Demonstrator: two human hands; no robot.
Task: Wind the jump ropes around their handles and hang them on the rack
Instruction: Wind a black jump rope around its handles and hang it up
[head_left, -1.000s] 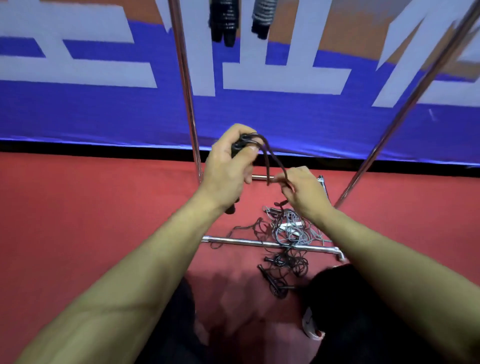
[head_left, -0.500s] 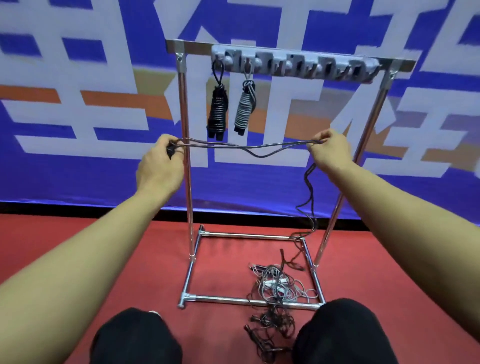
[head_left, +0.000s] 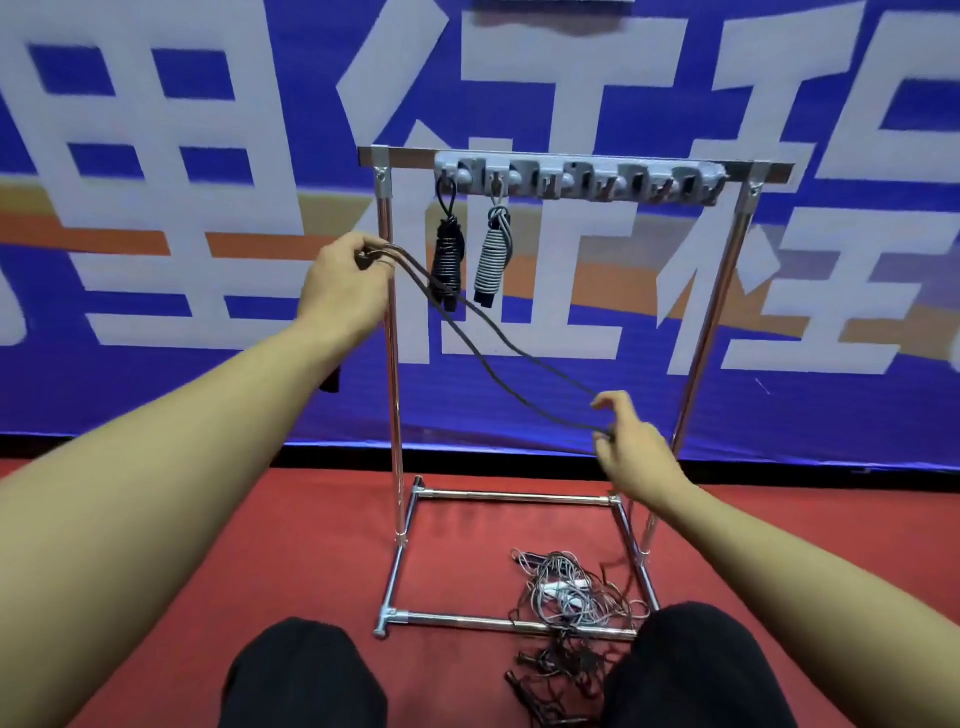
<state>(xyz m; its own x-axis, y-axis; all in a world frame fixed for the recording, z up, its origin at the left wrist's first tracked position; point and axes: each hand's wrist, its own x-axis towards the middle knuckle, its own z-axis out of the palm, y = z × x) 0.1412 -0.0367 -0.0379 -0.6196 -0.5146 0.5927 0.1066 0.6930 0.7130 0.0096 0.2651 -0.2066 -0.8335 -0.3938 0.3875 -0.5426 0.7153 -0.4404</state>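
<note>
The left hand grips the handles of a dark jump rope up beside the left post of the metal rack. Two strands run down and to the right across the rack's opening to the right hand, whose fingers curl round the rope low near the right post. On the rack's grey hook strip hang a wound black rope and, just beside it, a wound grey rope. A tangle of loose ropes lies on the red floor across the rack's front base bar.
</note>
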